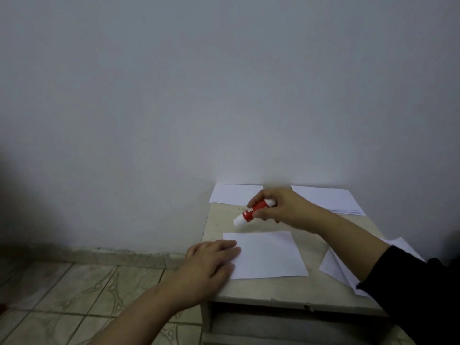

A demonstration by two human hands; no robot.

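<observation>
Head view is showing a red and white glue stick (254, 212) being held over the middle of the table (261, 288). It is tilting, with its white end pointing down toward the tabletop; whether that end is touching the surface I cannot tell. The right hand (281, 207) is gripping it, fingers and thumb curling round the red barrel. That arm is reaching in from the table's right side, a dark sleeve (418, 295) covering the upper forearm.

Just on the near side of the stick, a white sheet of paper (268, 255) is lying flat on the table's near half. The left hand (209, 260) is pressing on that sheet at the table's left edge, palm down, fingers lying straight and close together, holding nothing.

Further out, a small stack of paper (231, 194) is sitting in the table's far left corner against the wall (224, 95). A second stack (328, 199) is sitting in the far right corner. A few loose sheets (333, 266) are overhanging the table's right edge under the right forearm. Patterned floor tiles (74, 282) are showing to the left of the table.
</observation>
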